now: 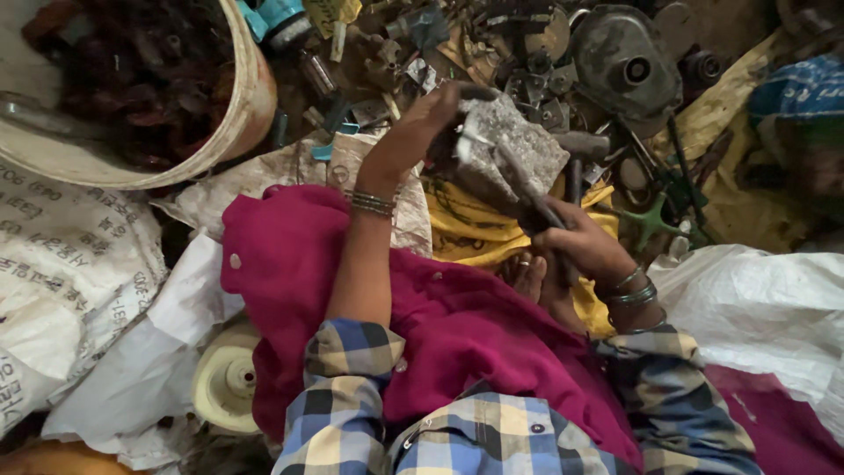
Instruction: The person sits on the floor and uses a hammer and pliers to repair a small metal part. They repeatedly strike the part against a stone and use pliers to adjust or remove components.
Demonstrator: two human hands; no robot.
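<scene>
My left hand [420, 126] reaches forward and grips a small metal piece against the left edge of a grey stone block [519, 145]. My right hand [576, 246] is closed around the handle of a dark metal tool [527, 189] whose head lies across the stone. Both wrists carry metal bangles. A magenta cloth [457, 325] covers my lap below the forearms. What exactly the left fingers pinch is partly hidden by the stone.
A heap of scrap metal parts [527, 62] and a round grey casing [624, 57] lie beyond the stone. A pale bucket [237, 114] of dark pieces stands upper left. White sacks [70, 264] lie left and right, a cream wheel [224, 378] lower left.
</scene>
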